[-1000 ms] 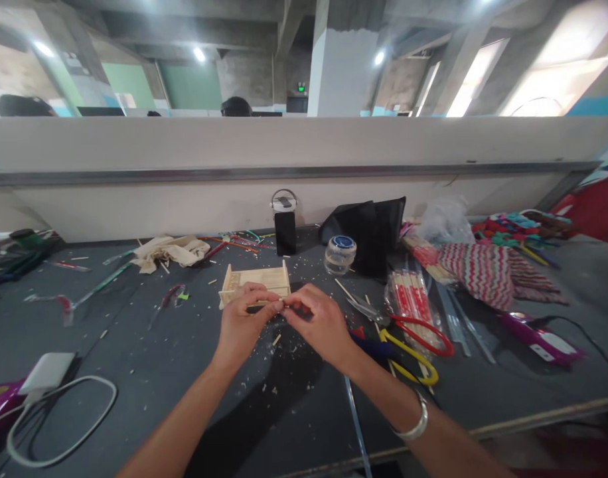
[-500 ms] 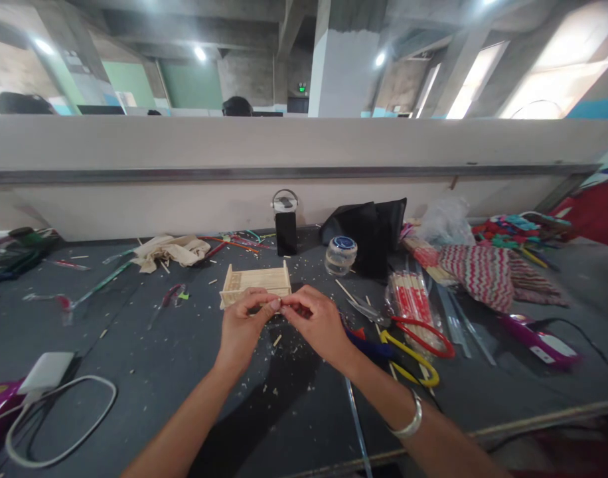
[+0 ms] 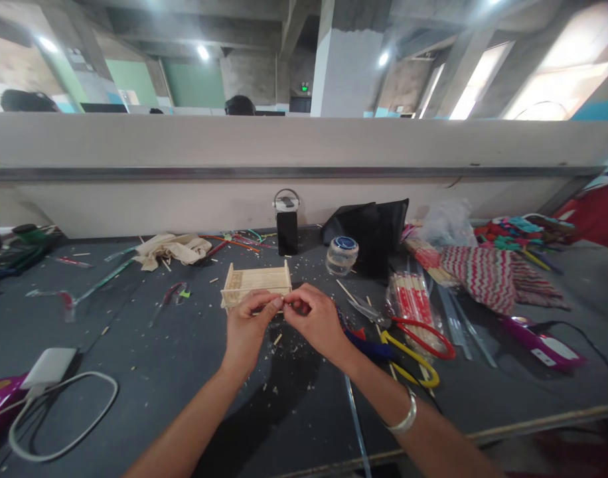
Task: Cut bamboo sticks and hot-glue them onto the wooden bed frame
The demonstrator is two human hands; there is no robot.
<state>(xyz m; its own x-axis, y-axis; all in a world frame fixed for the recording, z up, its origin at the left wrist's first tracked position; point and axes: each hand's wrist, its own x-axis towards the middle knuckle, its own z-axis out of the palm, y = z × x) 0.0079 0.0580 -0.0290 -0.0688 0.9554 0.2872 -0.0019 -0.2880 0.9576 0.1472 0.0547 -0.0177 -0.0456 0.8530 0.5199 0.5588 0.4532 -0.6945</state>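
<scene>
Left hand (image 3: 249, 325) and right hand (image 3: 316, 318) were together at the wooden frame's (image 3: 259, 279) near right corner, fingertips pinched closed; anything between them was too small to make out. Frame stood on the dark table (image 3: 174, 385). Relative to frame: phone (image 3: 287, 234) behind, to the right; lidded jar (image 3: 342, 257) right; red-handled scissors (image 3: 426, 335) farther right, nearer the person; crumpled cloth (image 3: 172, 250) behind left; wood bits scattered in front.

White power brick (image 3: 51, 367) noted near left, cable (image 3: 45, 457) attached (looped). Upright phone (image 3: 287, 234) stands far, left of black bag (image 3: 372, 236). Crumpled beige cloth (image 3: 173, 249) lies far left.
</scene>
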